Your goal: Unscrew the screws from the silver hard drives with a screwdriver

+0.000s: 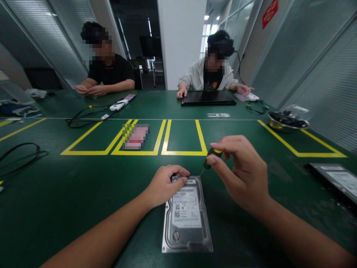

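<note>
A silver hard drive (186,238) with a white printed label lies flat on the green table in front of me. My left hand (167,185) grips its far left corner, thumb on top of the label end and fingers curled over the far edge. In my right hand (244,171) is a small black and yellow screwdriver (209,160), pinched between thumb and fingers. Its thin shaft slants down to the drive's far right corner, where the tip meets or nearly meets the metal; any screw there is too small to make out.
Yellow tape outlines (184,153) mark the green table (92,208). A metal bowl (288,128) of dark items stands back right; another drive (338,178) lies at right. Black cables (80,118) lie left. Two people sit opposite, one touching a black laptop-like panel (209,97).
</note>
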### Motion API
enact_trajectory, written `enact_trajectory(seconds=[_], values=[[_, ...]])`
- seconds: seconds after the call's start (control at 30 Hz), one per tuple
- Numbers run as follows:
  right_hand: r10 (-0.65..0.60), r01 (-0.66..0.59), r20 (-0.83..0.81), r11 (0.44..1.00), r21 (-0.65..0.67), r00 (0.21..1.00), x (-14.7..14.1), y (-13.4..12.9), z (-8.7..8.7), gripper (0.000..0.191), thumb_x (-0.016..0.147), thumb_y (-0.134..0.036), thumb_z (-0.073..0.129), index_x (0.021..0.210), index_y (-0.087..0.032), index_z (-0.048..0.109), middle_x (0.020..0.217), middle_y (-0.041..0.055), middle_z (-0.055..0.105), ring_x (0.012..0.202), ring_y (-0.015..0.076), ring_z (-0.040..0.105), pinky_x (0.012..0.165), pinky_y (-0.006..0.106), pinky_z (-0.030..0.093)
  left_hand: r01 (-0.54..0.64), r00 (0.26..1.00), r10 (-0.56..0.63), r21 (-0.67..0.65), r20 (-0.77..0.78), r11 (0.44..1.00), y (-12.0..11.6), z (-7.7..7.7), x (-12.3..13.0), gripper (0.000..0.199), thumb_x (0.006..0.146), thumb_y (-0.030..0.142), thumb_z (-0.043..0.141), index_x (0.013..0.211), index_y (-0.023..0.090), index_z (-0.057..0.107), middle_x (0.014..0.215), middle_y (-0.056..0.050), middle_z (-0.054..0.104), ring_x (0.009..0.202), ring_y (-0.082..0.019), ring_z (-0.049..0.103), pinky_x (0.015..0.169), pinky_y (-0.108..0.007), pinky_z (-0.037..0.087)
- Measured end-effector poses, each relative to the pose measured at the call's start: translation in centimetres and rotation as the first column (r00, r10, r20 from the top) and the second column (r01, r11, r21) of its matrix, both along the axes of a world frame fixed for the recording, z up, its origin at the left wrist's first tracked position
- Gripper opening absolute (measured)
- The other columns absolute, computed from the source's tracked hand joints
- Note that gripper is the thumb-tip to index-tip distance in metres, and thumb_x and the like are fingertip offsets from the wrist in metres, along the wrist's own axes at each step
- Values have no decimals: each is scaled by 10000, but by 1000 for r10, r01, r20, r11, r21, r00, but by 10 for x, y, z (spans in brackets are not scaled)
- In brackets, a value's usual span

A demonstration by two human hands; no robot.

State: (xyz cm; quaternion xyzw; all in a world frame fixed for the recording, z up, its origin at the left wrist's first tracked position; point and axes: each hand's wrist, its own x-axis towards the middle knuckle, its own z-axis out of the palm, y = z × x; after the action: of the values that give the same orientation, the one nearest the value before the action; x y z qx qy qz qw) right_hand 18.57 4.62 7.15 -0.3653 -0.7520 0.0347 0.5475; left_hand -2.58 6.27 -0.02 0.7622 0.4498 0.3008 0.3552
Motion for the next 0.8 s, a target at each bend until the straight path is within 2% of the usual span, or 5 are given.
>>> enact_trajectory(seconds=[0.1,0.27,0.47,0.67,0.8], values=[[2,-2,18,1000,4,1000,0,-1,1,189,843,-112,652,1015,-190,661,930,31,640,882,154,579,751,333,469,2,1000,-2,-3,-2,1000,0,0,0,176,853,203,621,998,192,721,946,-6,737,865,-164,671,781,-278,482],[-4,1,-33,998,-70,999,1,0,-5,254,872,-117,593,1105,-214,630,1008,31,653,876,158,586,709,341,463,1,1000,-1,-10,4,1000,0,0,1,173,850,192,617,987,184,721,945,-13,738,862,-166,672,775,-275,483],[-4,4,-1,1000,0,1000,1,0,-1,214,828,-138,680,1035,-189,663,965,48,631,921,171,580,756,341,475,5,1000,-5,5,-1,1000,1,0,0,173,852,189,615,990,188,718,945,-8,737,867,-163,669,784,-277,480],[1,0,11,999,-33,1000,1,0,0,237,873,-115,593,1079,-210,662,1005,37,666,927,168,605,779,353,483,0,1000,0,6,4,1000,1,-1,0,170,849,191,618,984,194,722,943,-1,738,864,-158,671,788,-273,485],[7,-7,0,999,-31,1000,1,1,-2,238,853,-153,643,1080,-217,666,1019,47,641,956,182,591,776,362,490,4,1000,-4,-2,3,1000,1,1,1,177,851,207,610,987,187,720,943,-15,740,862,-171,673,781,-283,491]])
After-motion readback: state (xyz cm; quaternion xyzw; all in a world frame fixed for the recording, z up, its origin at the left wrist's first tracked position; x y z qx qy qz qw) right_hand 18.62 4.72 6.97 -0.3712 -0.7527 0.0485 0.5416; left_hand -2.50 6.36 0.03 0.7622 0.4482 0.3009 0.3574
